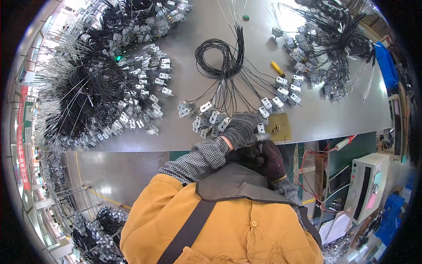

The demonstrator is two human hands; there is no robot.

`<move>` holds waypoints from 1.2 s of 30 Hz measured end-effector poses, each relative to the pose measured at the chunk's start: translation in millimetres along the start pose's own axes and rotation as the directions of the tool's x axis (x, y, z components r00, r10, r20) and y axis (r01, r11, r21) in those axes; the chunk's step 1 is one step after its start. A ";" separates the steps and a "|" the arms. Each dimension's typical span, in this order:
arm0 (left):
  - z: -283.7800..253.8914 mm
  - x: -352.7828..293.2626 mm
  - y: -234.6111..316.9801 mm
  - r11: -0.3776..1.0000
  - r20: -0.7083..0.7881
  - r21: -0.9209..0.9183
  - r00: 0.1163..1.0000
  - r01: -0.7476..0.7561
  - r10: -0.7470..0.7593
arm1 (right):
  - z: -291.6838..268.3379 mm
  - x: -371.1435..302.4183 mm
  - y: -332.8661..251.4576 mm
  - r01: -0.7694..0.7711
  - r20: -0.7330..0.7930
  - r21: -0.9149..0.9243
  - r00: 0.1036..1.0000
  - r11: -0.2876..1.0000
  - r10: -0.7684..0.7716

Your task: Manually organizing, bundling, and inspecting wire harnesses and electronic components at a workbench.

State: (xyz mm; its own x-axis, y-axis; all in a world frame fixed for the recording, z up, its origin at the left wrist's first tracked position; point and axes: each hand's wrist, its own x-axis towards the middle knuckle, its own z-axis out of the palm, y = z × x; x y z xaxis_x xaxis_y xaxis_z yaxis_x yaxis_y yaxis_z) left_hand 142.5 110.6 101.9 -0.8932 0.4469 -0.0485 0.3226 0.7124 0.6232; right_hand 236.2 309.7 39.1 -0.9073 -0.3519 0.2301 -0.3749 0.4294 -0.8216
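Note:
My left hand (245, 128), in a grey knit glove, is closed at the table's near edge, with a small silver metal housing (261, 128) at its fingertips. Close beside it, just past the edge, my right hand (272, 161) in a dark glove has its fingers curled; whatever they hold is hidden. In front of both hands lies a coiled bundle of black cables (237, 66), fanning out to several silver housings (214, 117). A yellowish plate (283, 122) with small brass-coloured pieces (276, 129) on it lies right of my left hand.
Large heaps of black cables with metal housings lie at left (88, 88) and far right (303, 55) of the metal table (184, 57). A yellow cylindrical piece (277, 68) and a green piece (245, 17) lie on it. Below right stands a white box-shaped device (367, 185) with red wires.

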 end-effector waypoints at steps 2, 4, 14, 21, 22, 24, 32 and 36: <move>-3.9 0.7 -2.6 0.997 0.022 0.057 0.999 -0.048 0.047 | 2.0 -4.5 1.1 -0.001 -0.055 -0.040 0.998 0.999 -0.001; -3.3 0.5 -5.3 0.989 0.043 0.113 0.995 -0.095 0.091 | -6.7 3.4 -13.8 -0.047 0.034 -0.054 0.998 0.997 0.049; 3.2 -0.3 -2.5 0.999 0.000 0.043 1.000 -0.013 0.013 | -18.2 19.4 -36.4 -0.458 0.236 0.468 0.889 0.756 0.392; 7.0 1.1 2.4 0.992 -0.145 -0.073 0.985 -0.105 0.094 | -3.6 2.9 1.5 -0.051 0.040 0.018 0.998 0.999 0.050; 15.4 -1.1 -2.4 0.993 -0.191 -0.011 0.975 -0.122 0.117 | -1.6 -1.1 8.8 -0.014 0.065 -0.001 0.998 1.000 0.014; 21.6 1.2 -5.9 0.991 -0.226 0.050 0.965 -0.127 0.135 | 9.6 -5.8 17.4 -0.011 -0.074 -0.023 0.997 1.000 0.009; -7.7 -4.8 11.1 0.991 -0.093 -0.010 0.987 -0.130 0.129 | 1.6 12.3 -10.3 -0.593 0.322 0.644 0.783 0.484 0.531; -7.3 -3.4 11.5 0.995 -0.017 0.035 0.995 -0.094 0.095 | 1.2 9.8 -11.8 -0.543 0.209 0.586 0.819 0.602 0.534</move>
State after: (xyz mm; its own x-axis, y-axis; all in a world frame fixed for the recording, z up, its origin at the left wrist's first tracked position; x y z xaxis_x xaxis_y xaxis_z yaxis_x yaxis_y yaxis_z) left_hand 147.0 113.2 115.0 -0.8639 0.5031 0.0239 0.4159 0.6857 0.5974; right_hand 232.0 300.2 50.5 -0.9035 -0.2330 -0.3597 0.3780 -0.0379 -0.9250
